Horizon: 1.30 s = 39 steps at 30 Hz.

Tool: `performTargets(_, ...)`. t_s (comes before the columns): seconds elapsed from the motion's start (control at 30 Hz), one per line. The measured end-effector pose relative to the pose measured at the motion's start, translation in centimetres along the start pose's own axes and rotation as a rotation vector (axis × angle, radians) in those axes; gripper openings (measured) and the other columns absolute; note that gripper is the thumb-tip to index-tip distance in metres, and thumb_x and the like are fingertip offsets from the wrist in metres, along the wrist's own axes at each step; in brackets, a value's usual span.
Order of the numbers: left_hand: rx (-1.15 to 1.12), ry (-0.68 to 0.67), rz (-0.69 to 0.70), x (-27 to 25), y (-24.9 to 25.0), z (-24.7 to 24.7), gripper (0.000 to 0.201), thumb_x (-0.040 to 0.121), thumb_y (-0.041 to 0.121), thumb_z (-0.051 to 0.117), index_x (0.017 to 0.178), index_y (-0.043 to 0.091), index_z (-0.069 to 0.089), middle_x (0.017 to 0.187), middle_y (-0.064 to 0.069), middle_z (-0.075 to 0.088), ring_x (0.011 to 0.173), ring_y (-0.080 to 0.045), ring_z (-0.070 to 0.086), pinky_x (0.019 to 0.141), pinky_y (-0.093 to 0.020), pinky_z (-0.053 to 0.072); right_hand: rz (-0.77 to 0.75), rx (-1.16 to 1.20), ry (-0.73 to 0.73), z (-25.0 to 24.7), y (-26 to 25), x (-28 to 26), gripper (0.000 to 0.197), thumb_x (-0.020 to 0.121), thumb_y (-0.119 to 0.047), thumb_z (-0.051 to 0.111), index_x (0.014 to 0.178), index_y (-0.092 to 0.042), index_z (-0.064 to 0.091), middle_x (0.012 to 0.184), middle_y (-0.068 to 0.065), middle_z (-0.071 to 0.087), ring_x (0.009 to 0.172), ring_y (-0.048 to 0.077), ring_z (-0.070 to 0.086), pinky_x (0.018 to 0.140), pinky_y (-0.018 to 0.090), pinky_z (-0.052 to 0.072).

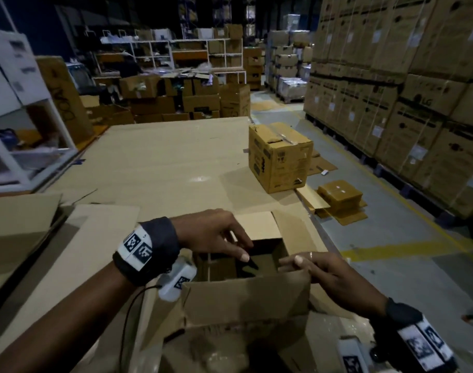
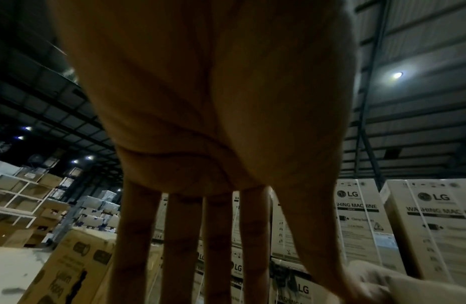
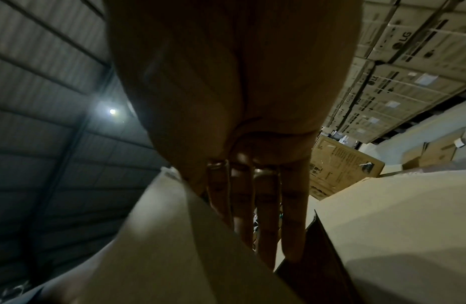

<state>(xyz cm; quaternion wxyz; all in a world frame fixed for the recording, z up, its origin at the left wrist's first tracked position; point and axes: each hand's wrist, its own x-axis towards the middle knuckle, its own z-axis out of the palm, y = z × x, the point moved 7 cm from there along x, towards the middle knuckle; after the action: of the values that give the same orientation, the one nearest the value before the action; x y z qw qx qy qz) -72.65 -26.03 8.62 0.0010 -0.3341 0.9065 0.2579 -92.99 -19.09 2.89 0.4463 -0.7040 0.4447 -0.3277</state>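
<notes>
An open cardboard box sits right in front of me on a cardboard-covered surface, its flaps standing up. Something dark lies inside; I cannot tell what it is. My left hand hovers over the opening, and in the left wrist view its fingers are straight, spread and hold nothing. My right hand lies on the box's right corner. Its straight fingers rest against the near flap.
A taped carton stands at the surface's right edge. Flattened cardboard lies on the floor beside it. Stacked LG cartons wall the right side. White shelving stands at the left, and another open flap at the near left.
</notes>
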Motion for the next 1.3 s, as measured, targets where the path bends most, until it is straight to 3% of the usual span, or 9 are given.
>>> performTargets(0.13, -0.096, -0.075, 0.003, -3.7, 0.5, 5.8, 0.042, 0.088, 0.058, 0.068, 0.121, 0.032, 0.073, 0.106, 0.018, 0.074, 0.09, -0.001, 0.069, 0.079, -0.032, 0.058, 0.035, -0.106, -0.211, 2.1, 0.8, -2.3, 0.037, 0.101, -0.043, 0.055, 0.116, -0.015, 0.073, 0.111, 0.011, 0.073, 0.105, 0.028, 0.068, 0.09, 0.048, 0.055)
performTargets(0.33, -0.069, -0.046, -0.079, -6.9, -0.2, 13.0, 0.047, 0.085, 0.053, 0.073, 0.128, 0.034, 0.067, 0.12, 0.017, 0.068, 0.099, 0.0, 0.065, 0.084, -0.034, 0.058, 0.016, -0.489, -0.371, 5.9, 2.5, -4.4, 0.05, 0.09, -0.046, 0.071, 0.137, -0.033, 0.059, 0.104, -0.017, 0.068, 0.098, 0.002, 0.063, 0.085, 0.033, 0.054)
performTargets(0.47, -0.085, 0.215, -0.214, -8.4, -1.6, 15.1, 0.057, 0.08, 0.05, 0.08, 0.132, 0.034, 0.063, 0.113, 0.014, 0.07, 0.092, -0.006, 0.065, 0.078, -0.027, 0.055, -0.055, -0.582, -0.28, 7.7, 3.0, -4.7, 0.045, 0.09, -0.031, 0.073, 0.132, -0.036, 0.059, 0.087, -0.032, 0.059, 0.083, -0.009, 0.058, 0.07, 0.014, 0.046)
performTargets(0.57, 0.014, 0.391, -0.311, -9.3, -1.3, 16.0, 0.038, 0.087, 0.047, 0.074, 0.122, 0.033, 0.071, 0.104, 0.01, 0.074, 0.089, -0.01, 0.065, 0.072, -0.023, 0.045, -0.097, -0.518, -0.157, 8.3, 3.9, -4.8, 0.031, 0.092, -0.023, 0.069, 0.122, -0.032, 0.067, 0.107, -0.023, 0.067, 0.1, -0.005, 0.063, 0.084, 0.027, 0.056)
performTargets(0.67, 0.022, 0.516, -0.348, -9.7, -0.9, 16.9, 0.021, 0.094, 0.04, 0.064, 0.109, 0.031, 0.076, 0.1, 0.008, 0.076, 0.09, -0.015, 0.068, 0.077, -0.031, 0.052, -0.154, -0.565, 0.005, 8.6, 5.1, -4.7, 0.028, 0.09, -0.02, 0.07, 0.115, -0.034, 0.07, 0.105, -0.016, 0.071, 0.096, 0.001, 0.066, 0.082, 0.031, 0.056)
performTargets(0.83, 0.06, 0.566, -0.437, -9.7, -1.7, 16.7, 0.025, 0.093, 0.045, 0.064, 0.106, 0.029, 0.078, 0.1, 0.004, 0.075, 0.089, -0.016, 0.065, 0.073, -0.026, 0.044, -0.088, -0.675, 0.136, 9.0, 5.0, -4.6, 0.025, 0.088, -0.035, 0.057, 0.099, -0.022, 0.075, 0.09, -0.003, 0.07, 0.084, 0.018, 0.065, 0.074, 0.036, 0.051)
performTargets(0.93, -0.027, 0.535, -0.409, -9.2, -1.5, 16.0, 0.025, 0.089, 0.045, 0.072, 0.105, 0.027, 0.078, 0.1, 0.008, 0.074, 0.08, -0.005, 0.054, 0.069, -0.019, 0.038, -0.078, -0.708, 0.112, 10.3, 3.2, -3.9, 0.033, 0.09, -0.043, 0.049, 0.091, -0.023, 0.076, 0.081, -0.005, 0.069, 0.077, 0.012, 0.06, 0.07, 0.03, 0.045)
performTargets(1.1, -0.122, 0.549, -0.453, -8.6, -1.6, 16.8, 0.024, 0.088, 0.052, 0.068, 0.091, 0.03, 0.077, 0.082, 0.013, 0.071, 0.074, -0.004, 0.062, 0.07, -0.031, 0.056, -0.061, -0.664, 0.065, 13.0, 2.9, -2.1, 0.022, 0.092, -0.036, 0.058, 0.074, -0.026, 0.066, 0.07, -0.008, 0.063, 0.068, 0.008, 0.057, 0.061, 0.028, 0.045)
performTargets(1.3, -0.054, 0.628, -0.437, -8.6, -1.1, 17.0, 0.027, 0.089, 0.054, 0.064, 0.1, 0.034, 0.078, 0.085, 0.013, 0.074, 0.075, -0.005, 0.063, 0.071, -0.029, 0.057, -0.022, -0.792, 0.133, 13.0, 5.8, -1.9, 0.025, 0.094, -0.042, 0.049, 0.089, -0.027, 0.069, 0.082, -0.008, 0.063, 0.077, 0.013, 0.057, 0.069, 0.037, 0.051)
